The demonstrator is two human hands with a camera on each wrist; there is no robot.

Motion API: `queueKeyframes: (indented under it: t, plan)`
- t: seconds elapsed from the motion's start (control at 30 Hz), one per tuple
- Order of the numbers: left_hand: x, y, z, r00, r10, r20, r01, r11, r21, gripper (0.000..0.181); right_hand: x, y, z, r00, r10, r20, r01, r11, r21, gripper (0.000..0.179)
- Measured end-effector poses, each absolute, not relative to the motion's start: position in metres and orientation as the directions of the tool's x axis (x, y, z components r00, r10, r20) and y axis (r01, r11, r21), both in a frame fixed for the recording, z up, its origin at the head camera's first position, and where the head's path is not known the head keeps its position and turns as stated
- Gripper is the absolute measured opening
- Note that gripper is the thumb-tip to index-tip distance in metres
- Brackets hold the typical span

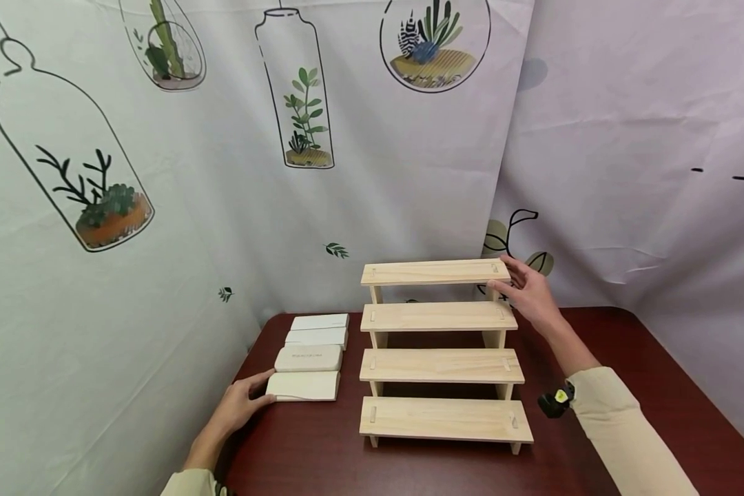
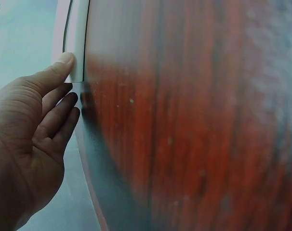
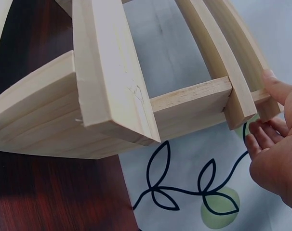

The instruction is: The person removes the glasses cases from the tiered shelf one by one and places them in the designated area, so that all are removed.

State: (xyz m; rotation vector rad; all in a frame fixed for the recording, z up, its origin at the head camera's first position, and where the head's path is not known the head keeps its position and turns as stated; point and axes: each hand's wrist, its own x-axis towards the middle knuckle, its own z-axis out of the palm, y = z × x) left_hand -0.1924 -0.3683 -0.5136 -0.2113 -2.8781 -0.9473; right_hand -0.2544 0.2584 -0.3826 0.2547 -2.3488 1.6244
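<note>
A tiered wooden display stand (image 1: 440, 317) with several plank shelves stands upright on the table. My right hand (image 1: 529, 293) grips the right end of its top shelf, thumb on the front edge and fingers behind; the right wrist view shows this hand (image 3: 276, 137) at the plank's end. To the left lies a row of flat pale cases. The nearest is a flat cream case (image 1: 304, 386), and my left hand (image 1: 238, 406) pinches its left end between thumb and fingers. In the left wrist view the thumb presses the side of the cream case (image 2: 77, 43).
Behind the cream case lie a rounded white case (image 1: 308, 357) with faint lettering and two white boxes (image 1: 316, 336). The dark red table (image 1: 322, 455) meets a white curtain (image 1: 223, 207) printed with plants at its back and left.
</note>
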Motion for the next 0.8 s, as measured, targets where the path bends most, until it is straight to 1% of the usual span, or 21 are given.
queueKeyframes:
  t: [0.4,0.8]
  plan:
    - [-0.1951,-0.3713,-0.5126,-0.983,0.111,0.15,0.176,0.813,0.554,0.063,-0.2542,0.2558,-0.3839,-0.949,0.001,0.315,-0.293,0.364,-0.884,0.082]
    - [-0.1974,-0.3706,-0.5156,-0.979,0.092,0.183,0.177,0.829,0.53,0.061,-0.2481,0.2569,-0.3862,-0.934,-0.014,0.356,-0.339,0.348,-0.874,0.076]
